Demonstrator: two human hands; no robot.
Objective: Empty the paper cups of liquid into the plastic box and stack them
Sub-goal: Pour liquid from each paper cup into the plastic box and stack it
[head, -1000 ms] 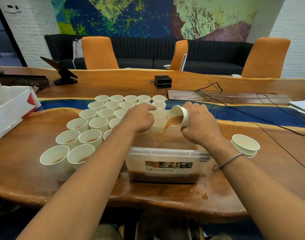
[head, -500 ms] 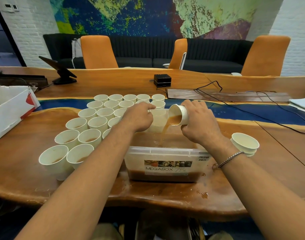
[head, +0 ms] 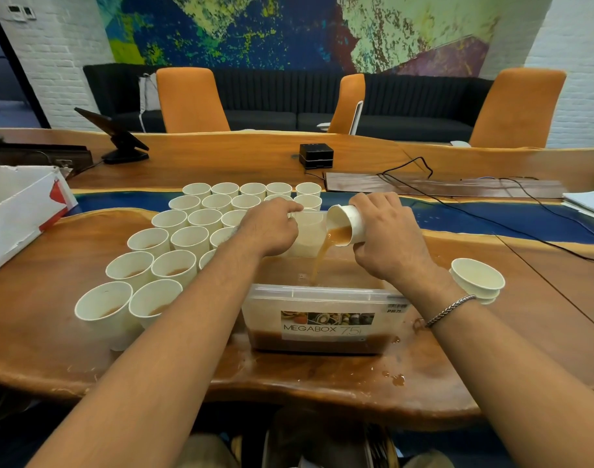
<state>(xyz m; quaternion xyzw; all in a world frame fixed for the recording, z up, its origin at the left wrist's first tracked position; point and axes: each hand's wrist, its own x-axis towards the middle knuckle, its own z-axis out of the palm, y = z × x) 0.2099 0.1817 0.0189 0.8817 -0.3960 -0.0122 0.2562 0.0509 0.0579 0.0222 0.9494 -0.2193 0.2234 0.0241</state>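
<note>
A block of over 20 upright paper cups (head: 174,251) stands on the left, brown liquid showing in the nearer ones. Just right of them the left hand (head: 272,228) curls its fingers over the far left rim of the plastic box (head: 322,293) and steadies it. The box sits straight ahead with a shallow brown layer in its bottom.

Over the far side of the box, the right hand (head: 386,241) wraps around the tilted cup (head: 347,222). The cup's long axis lies nearly level, with the mouth facing left and slightly down. A stream of brown liquid (head: 320,258) falls from it into the box.

To the right of that wrist, close by, is the short stack of empty cups (head: 477,280), mouths up. Once drained, the cup probably goes there. The right hand is the nearer one and would have to turn the cup upright on the way.

The wooden table (head: 52,332) has a blue resin band, and brown drips (head: 395,378) lie near its front edge. A white cardboard box (head: 15,211) sits at the far left, and a tablet on a stand (head: 116,136) is behind it. A small black box (head: 315,155) is mid-table, and cables (head: 491,211) trail to the right. Behind the table stand 3 orange chairs, a dark sofa and a painted mural.
</note>
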